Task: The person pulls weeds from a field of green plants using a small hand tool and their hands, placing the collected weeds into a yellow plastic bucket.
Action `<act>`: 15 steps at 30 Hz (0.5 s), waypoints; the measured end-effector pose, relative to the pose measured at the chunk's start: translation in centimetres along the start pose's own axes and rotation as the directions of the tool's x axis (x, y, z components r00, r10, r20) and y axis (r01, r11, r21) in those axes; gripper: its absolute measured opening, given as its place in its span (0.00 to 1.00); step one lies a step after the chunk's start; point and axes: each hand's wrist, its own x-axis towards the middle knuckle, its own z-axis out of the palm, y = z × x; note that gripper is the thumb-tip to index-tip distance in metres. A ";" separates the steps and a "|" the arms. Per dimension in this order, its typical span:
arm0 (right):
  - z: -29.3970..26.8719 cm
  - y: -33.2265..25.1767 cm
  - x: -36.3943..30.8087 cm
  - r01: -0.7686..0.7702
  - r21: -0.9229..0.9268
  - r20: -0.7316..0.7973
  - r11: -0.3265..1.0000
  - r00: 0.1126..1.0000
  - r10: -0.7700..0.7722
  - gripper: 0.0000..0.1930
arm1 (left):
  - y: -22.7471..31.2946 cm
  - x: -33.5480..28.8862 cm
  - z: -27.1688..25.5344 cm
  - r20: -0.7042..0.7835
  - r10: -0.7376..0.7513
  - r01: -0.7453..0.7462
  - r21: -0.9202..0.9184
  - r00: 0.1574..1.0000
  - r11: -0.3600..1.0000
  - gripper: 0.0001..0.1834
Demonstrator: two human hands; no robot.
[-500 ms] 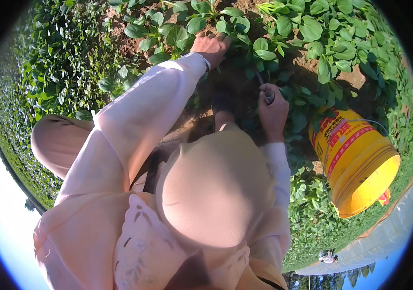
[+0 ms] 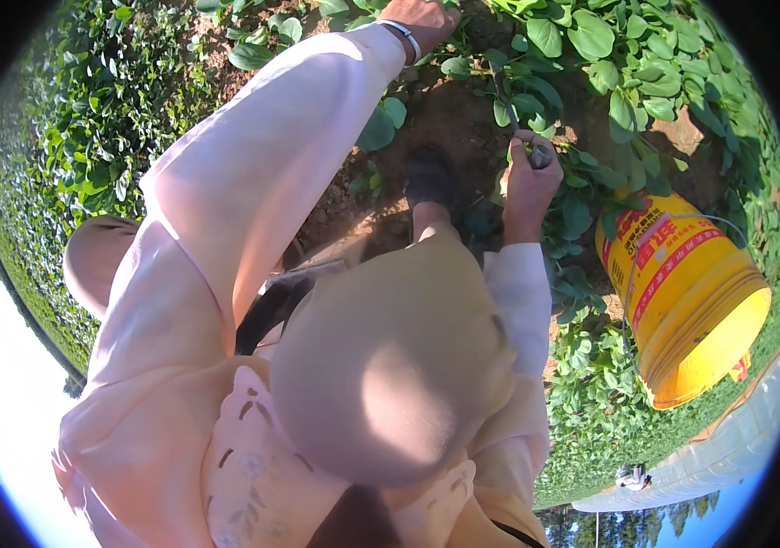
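Note:
My left hand (image 2: 419,18), with a light band at its wrist, reaches among the leafy greens at the top edge. Its fingers are mostly cut off by the edge and by leaves, so what they hold cannot be told. In my right hand (image 2: 531,187) is a knife (image 2: 503,97), its fingers closed round the dark handle. The narrow blade points up and away, into the leaves to the right of my left hand. Broad-leaved green plants (image 2: 591,41) grow around both hands.
A yellow bucket (image 2: 673,274) with a wire handle lies tilted on the plants at the right. My dark shoe (image 2: 428,173) stands on brown soil (image 2: 463,114) between my hands. Low dense greenery (image 2: 89,119) spreads at the left. A distant person (image 2: 632,477) is at the lower right.
My left hand has moved up and slightly right, to the top edge. My right hand with the knife has also moved a little up and right.

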 end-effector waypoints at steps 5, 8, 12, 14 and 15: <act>0.5 -0.5 -1.7 0.362 -0.299 0.192 0.883 0.929 -0.316 0.04 | 0.0 0.1 -0.8 0.090 0.066 -0.070 0.045 0.994 0.997 0.09; 0.6 0.5 -1.3 0.417 -0.462 0.208 0.783 0.909 -0.362 0.07 | 0.9 0.1 -1.9 0.175 0.015 -0.021 0.032 0.984 0.999 0.08; 1.0 0.5 -1.3 0.411 -0.528 0.219 0.743 0.911 -0.348 0.07 | 0.4 -0.8 -2.1 0.354 -0.112 0.131 -0.028 0.928 0.991 0.10; 1.2 0.0 -1.3 0.357 -0.547 0.225 0.758 0.934 -0.277 0.07 | 0.5 -0.7 -2.6 0.390 -0.139 0.167 -0.038 0.910 0.985 0.12; 1.3 -0.3 -1.3 0.343 -0.552 0.233 0.760 0.939 -0.254 0.07 | 0.8 -0.7 -2.9 0.394 -0.157 0.190 -0.044 0.905 0.981 0.12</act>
